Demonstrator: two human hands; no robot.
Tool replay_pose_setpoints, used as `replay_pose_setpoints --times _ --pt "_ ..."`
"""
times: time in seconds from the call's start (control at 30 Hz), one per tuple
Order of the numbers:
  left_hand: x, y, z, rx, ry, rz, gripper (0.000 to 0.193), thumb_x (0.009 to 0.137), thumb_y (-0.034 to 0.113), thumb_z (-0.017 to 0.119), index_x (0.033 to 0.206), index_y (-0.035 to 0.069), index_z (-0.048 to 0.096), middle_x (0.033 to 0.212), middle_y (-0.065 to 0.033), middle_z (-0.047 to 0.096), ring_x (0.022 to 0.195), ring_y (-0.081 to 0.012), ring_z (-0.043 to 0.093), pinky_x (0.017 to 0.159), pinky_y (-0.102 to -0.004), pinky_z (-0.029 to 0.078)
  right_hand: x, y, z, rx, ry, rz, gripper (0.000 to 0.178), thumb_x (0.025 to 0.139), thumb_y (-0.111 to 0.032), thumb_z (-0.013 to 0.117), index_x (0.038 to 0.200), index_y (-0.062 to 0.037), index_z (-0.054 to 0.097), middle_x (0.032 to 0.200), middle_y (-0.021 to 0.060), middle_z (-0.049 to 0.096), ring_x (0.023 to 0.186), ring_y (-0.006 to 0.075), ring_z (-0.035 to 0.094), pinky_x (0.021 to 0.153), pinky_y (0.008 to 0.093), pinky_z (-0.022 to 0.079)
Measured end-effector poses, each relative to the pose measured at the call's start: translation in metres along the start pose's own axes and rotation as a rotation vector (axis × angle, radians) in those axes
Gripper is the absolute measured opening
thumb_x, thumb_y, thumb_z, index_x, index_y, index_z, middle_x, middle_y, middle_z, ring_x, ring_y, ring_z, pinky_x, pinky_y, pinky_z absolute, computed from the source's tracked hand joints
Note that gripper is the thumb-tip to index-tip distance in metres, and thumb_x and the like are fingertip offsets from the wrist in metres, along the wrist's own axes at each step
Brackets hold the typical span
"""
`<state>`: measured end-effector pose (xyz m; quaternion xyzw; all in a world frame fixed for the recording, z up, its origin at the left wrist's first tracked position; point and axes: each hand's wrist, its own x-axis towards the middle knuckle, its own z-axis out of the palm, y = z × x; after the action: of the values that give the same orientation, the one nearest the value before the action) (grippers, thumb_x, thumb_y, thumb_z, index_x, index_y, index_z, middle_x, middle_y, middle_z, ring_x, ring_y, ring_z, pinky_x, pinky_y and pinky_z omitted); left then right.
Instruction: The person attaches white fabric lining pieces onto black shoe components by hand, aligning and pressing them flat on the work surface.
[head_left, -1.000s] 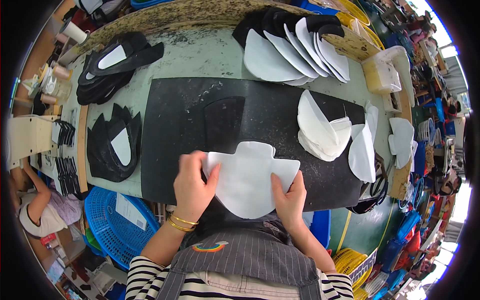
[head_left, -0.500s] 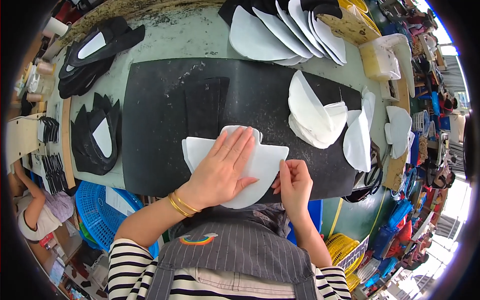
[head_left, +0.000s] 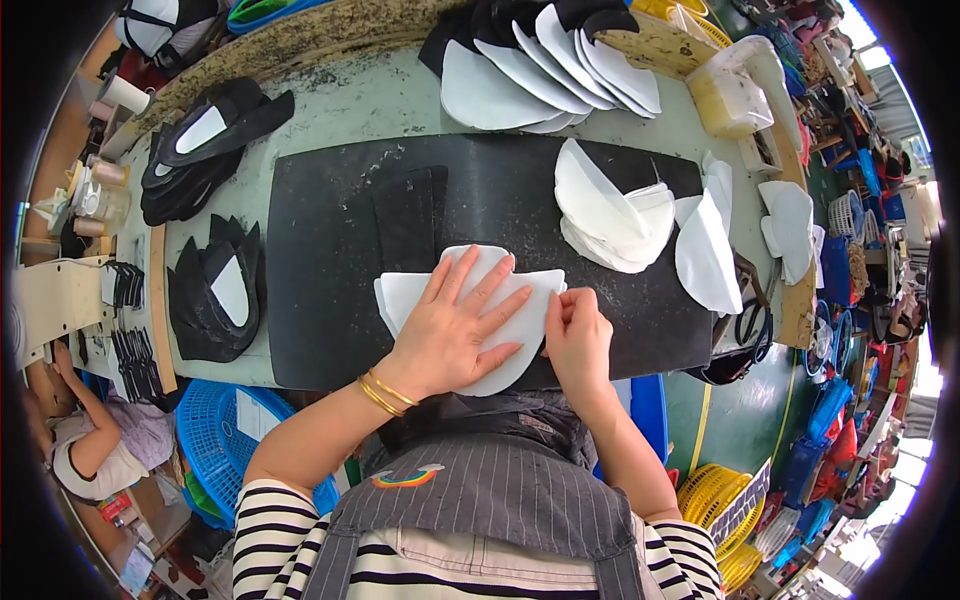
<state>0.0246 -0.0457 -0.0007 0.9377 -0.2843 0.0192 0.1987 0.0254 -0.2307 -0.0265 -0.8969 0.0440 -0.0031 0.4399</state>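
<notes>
A: How are the hands placed?
B: The left hand (head_left: 455, 340) lies flat, fingers spread, on the white piece (head_left: 530, 325). The right hand (head_left: 580, 340) pinches that piece's right edge between thumb and bent fingers.
A: Where's the piece on the black mat (head_left: 330, 240)?
B: Around the middle of the mat's near edge, its rounded end reaching that edge, its tab pointing to the mat's far side.
A: Any room to move?
B: A wide bare stretch along the mat's left, and another at its near right, past the right hand. Just beyond the piece lies a dark panel (head_left: 410, 215), hard to tell from the mat.
A: The mat's right?
B: A folded white stack (head_left: 600, 200) on it, and a white flap (head_left: 708, 265) at its right edge.
A: Farther out?
B: On the counter (head_left: 370, 105), black pieces (head_left: 205, 300) just off the mat's left edge and fanned white pieces (head_left: 530, 80) beyond its far edge.
</notes>
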Motion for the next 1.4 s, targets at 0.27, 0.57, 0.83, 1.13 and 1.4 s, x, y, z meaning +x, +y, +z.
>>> replay_pose_setpoints --times 0.27,0.57,0.83,1.13,1.4 --pt "-0.016 -0.008 0.006 -0.121 0.186 -0.037 0.055 0.079 0.043 0.065 0.123 0.011 0.055 0.132 -0.0135 0.048 0.124 -0.0342 0.043 0.106 -0.0492 0.030 -0.011 -0.024 -0.016 0.569 -0.108 0.338 0.058 0.081 -0.016 0.071 0.119 0.0073 0.035 0.099 0.0137 0.058 0.089 0.0199 0.059 0.070 0.0279 0.050" --pt "-0.083 -0.056 -0.051 -0.086 0.922 -0.499 0.038 0.078 0.004 0.067 0.114 -0.001 0.056 0.114 -0.0158 0.059 0.105 -0.0334 0.056 0.091 -0.0375 0.045 0.086 -0.035 -0.072 0.897 0.111 0.023 0.028 0.087 -0.011 0.059 0.114 -0.0032 0.055 0.111 0.0109 0.059 0.104 0.0222 0.057 0.089 0.0380 0.049" --pt "-0.199 -0.115 -0.046 0.141 0.330 -0.834 0.046 0.081 0.010 0.060 0.123 -0.004 0.047 0.129 -0.0206 0.048 0.125 -0.0335 0.043 0.104 -0.0426 0.033 0.356 0.101 -0.100 0.543 0.126 -0.010 0.037 0.088 -0.019 0.062 0.120 -0.0046 0.053 0.102 0.0063 0.059 0.090 0.0186 0.059 0.064 0.0326 0.051" --pt "-0.156 -0.078 -0.106 0.038 0.850 -0.832 0.029 0.091 0.002 0.050 0.118 -0.003 0.058 0.119 -0.0147 0.061 0.110 -0.0228 0.058 0.095 -0.0336 0.045 0.178 -0.009 -0.079 -0.188 0.447 -0.339 0.016 0.092 -0.017 0.057 0.093 -0.0021 0.060 0.076 0.0112 0.062 0.068 0.0220 0.058 0.065 0.0333 0.047" --pt "-0.043 0.025 -0.001 0.078 0.346 -0.094 0.031 0.082 0.012 0.060 0.110 -0.002 0.062 0.115 -0.0170 0.061 0.112 -0.0350 0.055 0.097 -0.0407 0.043 0.091 -0.014 -0.018 -0.713 0.245 -0.564 0.032 0.080 -0.028 0.067 0.101 -0.0040 0.061 0.086 0.0098 0.055 0.083 0.0313 0.052 0.075 0.0441 0.042"
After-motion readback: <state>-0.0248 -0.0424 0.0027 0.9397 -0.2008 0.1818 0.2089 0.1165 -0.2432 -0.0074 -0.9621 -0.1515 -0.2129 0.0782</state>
